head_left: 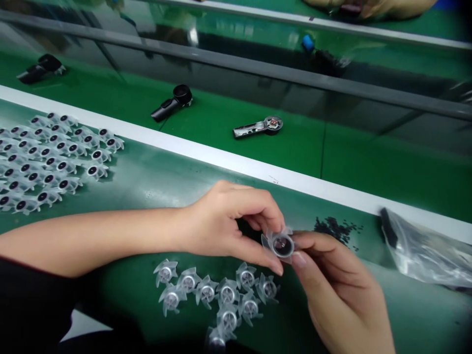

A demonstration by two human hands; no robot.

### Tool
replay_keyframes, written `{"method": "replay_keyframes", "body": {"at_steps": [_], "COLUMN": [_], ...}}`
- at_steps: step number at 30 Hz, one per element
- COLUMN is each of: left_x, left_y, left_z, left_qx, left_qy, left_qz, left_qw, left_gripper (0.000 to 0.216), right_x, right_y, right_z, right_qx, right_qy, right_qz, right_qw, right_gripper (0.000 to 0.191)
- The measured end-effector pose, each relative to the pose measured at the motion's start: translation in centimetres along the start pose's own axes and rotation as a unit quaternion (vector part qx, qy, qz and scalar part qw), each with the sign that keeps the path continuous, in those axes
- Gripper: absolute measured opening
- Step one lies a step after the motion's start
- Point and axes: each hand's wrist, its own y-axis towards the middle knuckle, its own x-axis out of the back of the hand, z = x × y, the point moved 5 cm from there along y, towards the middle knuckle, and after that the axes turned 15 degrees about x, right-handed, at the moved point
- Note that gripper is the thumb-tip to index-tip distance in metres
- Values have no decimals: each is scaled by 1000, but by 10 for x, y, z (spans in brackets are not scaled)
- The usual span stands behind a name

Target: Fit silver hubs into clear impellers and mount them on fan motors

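My left hand (224, 221) and my right hand (335, 280) meet over the green worktop, both pinching one small translucent fan impeller (282, 244) with a dark centre. Left fingers curl over its top; the right thumb and forefinger grip its right side. Just below lies a cluster of several translucent impellers (221, 292) with silvery hubs. At far left, a larger group of impellers with dark centres (47, 162) is laid out in rows.
A white strip (236, 164) separates the worktop from a green conveyor carrying black handheld units (172, 102), (40, 67) and an open one (258, 128). Tiny black parts (337, 228) and a clear plastic bag (427, 253) lie right. Another person's hand (368, 7) shows at top.
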Motion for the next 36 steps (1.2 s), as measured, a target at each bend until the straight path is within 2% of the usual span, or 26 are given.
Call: {"method": "replay_keyframes", "body": {"at_steps": [2, 5, 7, 8, 9, 10, 11, 12, 13, 15, 18, 22, 25, 28, 30, 33, 36], "left_x": [-6, -4, 14, 30, 51, 72, 90, 104, 113, 118, 108, 89, 78, 56, 32, -10, -37], "left_y": [1, 13, 30, 43, 57, 71, 81, 88, 92, 96, 98, 107, 113, 104, 91, 70, 56], "left_z": [-5, -10, -6, 0, 10, 25, 41, 56, 66, 76, 73, 61, 54, 43, 33, 14, -2], "left_qx": [-23, -88, -130, -118, -59, 37, 146, 244, 289, 323, 295, 257, 236, 211, 194, 151, 121], "left_qy": [10, 35, 117, 189, 265, 345, 410, 450, 468, 486, 497, 484, 450, 398, 355, 240, 146], "left_qz": [-5, 50, 61, 17, -55, -112, -130, -112, -98, -73, -83, -103, -116, -100, -59, 55, 153], "left_qw": [1000, 994, 983, 975, 961, 931, 891, 852, 829, 809, 812, 830, 853, 887, 912, 957, 970], "left_gripper": [35, 49, 56, 53, 51, 58, 70, 77, 79, 73, 61, 47, 33, 37, 44, 64, 58], "right_x": [5, 11, 14, 16, 19, 21, 24, 27, 29, 31, 34, 38, 40, 42, 42, 45, 52], "right_y": [1, 2, 3, 3, 4, 5, 6, 7, 8, 8, 8, 7, 6, 6, 6, 7, 8], "right_z": [3, 3, -1, -3, -5, -8, -11, -13, -14, -16, -15, -15, -16, -13, -10, -7, -8], "right_qx": [12, -21, -51, -61, -69, -77, -87, -98, -110, -132, -133, -87, -73, -60, -51, -42, -52], "right_qy": [-17, 9, 56, 76, 94, 111, 130, 150, 170, 205, 201, 117, 81, 65, 78, 107, 122], "right_qz": [-10, -16, -9, -9, -11, -17, -27, -39, -50, -69, -78, -58, -60, -72, -67, -70, -110], "right_qw": [1000, 1000, 997, 995, 993, 991, 987, 983, 978, 967, 967, 988, 992, 993, 993, 991, 985], "right_gripper": [8, 14, 23, 25, 26, 26, 25, 24, 23, 25, 26, 20, 17, 10, 6, 12, 13]}}
